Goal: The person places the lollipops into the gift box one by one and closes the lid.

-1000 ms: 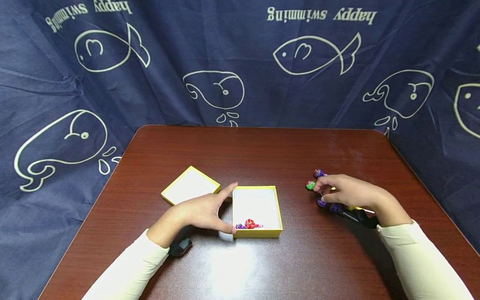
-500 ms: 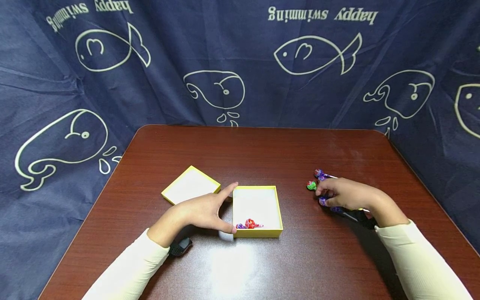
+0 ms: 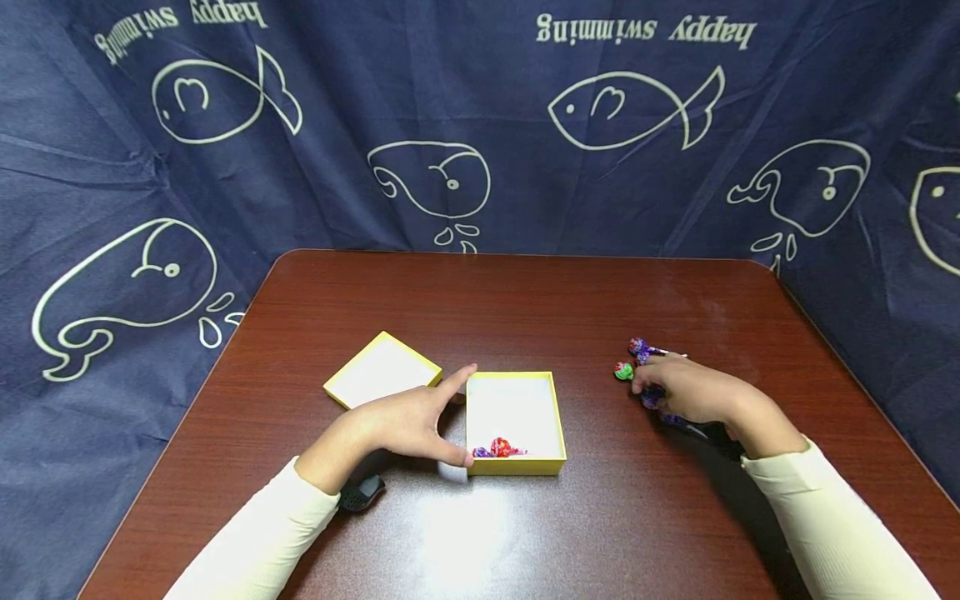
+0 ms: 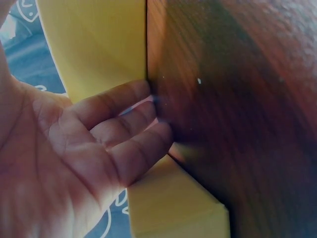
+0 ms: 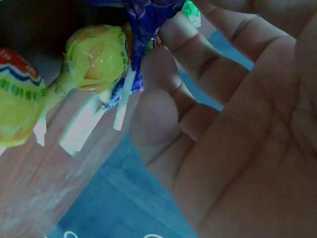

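My left hand [image 3: 408, 423] spans the left side of a shallow yellow box [image 3: 514, 468] with a white inside, its thumb at the near corner and its index finger at the far one. A red lollipop [image 3: 500, 447] and a purple lollipop [image 3: 481, 452] lie in the box along its near wall. My right hand [image 3: 693, 392] is bent down over a bunch of wrapped lollipops. At its fingertips in the right wrist view is a purple lollipop [image 5: 143, 22] with a white stick; whether they pinch it is unclear. A green lollipop [image 3: 623, 371] lies just left of the fingers.
A yellow-edged lid [image 3: 384, 371] with a white inside lies behind my left hand. Yellow lollipops [image 5: 96, 57] show beneath the right hand in the right wrist view. The dark red table [image 3: 480, 317] ends at a blue cloth [image 3: 510, 192] with white fish drawings.
My right hand has lowered among the lollipops and its fingers have drawn closer together. The left hand and the box stay put.
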`<state>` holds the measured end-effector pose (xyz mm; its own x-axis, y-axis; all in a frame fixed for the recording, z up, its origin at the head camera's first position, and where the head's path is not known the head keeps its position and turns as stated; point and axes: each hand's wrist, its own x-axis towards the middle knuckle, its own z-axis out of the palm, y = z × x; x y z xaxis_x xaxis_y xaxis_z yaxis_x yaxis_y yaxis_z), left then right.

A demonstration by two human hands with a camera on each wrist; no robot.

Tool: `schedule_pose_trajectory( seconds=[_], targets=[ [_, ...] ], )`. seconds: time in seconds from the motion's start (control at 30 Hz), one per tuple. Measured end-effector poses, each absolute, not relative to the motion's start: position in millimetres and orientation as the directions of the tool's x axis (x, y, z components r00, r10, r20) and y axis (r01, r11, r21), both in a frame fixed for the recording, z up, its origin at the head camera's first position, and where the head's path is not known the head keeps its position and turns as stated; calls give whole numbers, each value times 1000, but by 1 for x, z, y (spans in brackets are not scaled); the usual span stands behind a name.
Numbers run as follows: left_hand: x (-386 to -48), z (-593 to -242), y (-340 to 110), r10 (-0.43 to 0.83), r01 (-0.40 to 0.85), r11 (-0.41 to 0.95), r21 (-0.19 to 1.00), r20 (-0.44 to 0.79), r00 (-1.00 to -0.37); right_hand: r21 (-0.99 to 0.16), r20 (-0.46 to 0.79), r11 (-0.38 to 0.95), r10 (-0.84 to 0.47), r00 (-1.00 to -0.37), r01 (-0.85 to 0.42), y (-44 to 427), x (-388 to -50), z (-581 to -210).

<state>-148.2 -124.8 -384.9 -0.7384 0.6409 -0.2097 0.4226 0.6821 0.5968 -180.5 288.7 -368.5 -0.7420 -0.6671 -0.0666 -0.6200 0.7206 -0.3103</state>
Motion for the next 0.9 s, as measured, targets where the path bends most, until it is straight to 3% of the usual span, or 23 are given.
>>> schedule_pose_trajectory(
  seconds=[0.37, 0.63, 0.9],
  targets=[
    [-149, -386, -125, 639, 426, 687, 589, -209, -741, -317, -89, 712, -680, -728, -626, 288, -185, -368],
    [-148, -386, -125, 634, 427, 694, 580, -210, -744, -431, -160, 732, -637, -754, -527, 285, -186, -364],
    [-148, -386, -125, 641, 432, 685, 586, -204, -740, -474, -175, 712, -653, -737, -518, 281, -185, -359]
  ],
)
